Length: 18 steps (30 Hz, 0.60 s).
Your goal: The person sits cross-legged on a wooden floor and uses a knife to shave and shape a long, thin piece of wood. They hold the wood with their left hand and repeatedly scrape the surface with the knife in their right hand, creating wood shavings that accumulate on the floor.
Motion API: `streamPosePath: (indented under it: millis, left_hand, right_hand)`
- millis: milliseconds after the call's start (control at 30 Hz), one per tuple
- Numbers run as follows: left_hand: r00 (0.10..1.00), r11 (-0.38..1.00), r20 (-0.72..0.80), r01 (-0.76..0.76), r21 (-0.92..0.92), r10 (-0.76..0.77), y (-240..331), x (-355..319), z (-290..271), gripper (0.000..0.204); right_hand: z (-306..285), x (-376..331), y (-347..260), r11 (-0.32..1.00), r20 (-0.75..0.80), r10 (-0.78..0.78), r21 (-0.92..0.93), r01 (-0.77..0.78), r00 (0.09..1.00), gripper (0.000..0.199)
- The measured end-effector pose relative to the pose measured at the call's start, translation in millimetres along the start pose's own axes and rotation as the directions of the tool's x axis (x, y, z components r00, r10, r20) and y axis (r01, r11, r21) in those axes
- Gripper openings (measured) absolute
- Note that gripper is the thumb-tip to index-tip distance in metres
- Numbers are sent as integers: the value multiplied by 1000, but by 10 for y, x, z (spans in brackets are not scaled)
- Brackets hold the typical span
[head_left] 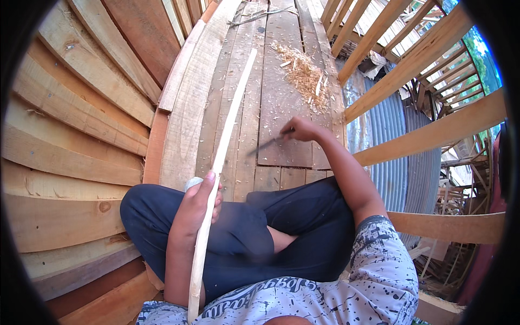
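Observation:
A long pale wooden stick slants from my lap up over the plank floor. Its surface looks peeled and smooth. My left hand is wrapped round the stick at its lower middle, thumb lying along it. Off to the right, my right hand grips a knife by its handle. The dark blade points left and down, somewhat blurred, and is apart from the stick. Something whitish and rounded shows just behind my left hand; its kind I cannot make out.
Curled wood shavings lie heaped on the floor planks ahead. Stacked boards rise close on the left. Wooden railing slats stand on the right, with corrugated metal sheets beyond them. My crossed legs fill the near middle.

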<state>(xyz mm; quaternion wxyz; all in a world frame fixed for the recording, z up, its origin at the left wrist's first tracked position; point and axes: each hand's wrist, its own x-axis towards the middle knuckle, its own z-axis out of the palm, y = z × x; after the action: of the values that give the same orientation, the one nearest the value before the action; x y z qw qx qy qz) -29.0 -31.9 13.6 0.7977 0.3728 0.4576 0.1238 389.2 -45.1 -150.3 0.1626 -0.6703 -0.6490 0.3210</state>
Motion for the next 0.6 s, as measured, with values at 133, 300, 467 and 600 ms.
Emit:
streamPosePath:
  millis: [133,300,467,600]
  left_hand:
    - [1000,1000,-14,-2,4,3,-8,-18,-16,46]
    - [1000,1000,1,-3,6,3,2,-12,9,47]
    - [1000,1000,-19,2,9,-2,2,-30,26,45]
    - [1000,1000,-13,11,9,-10,9,-15,49,46]
  right_hand:
    - [-128,89,-96,957,-481,216,-70,-283,849,23]
    - [60,44,-205,989,11,-130,73,129,991,30]
    - [293,154,-485,992,-4,105,73,-104,995,37]
    - [211,197,-230,980,-143,198,-6,-201,970,40]
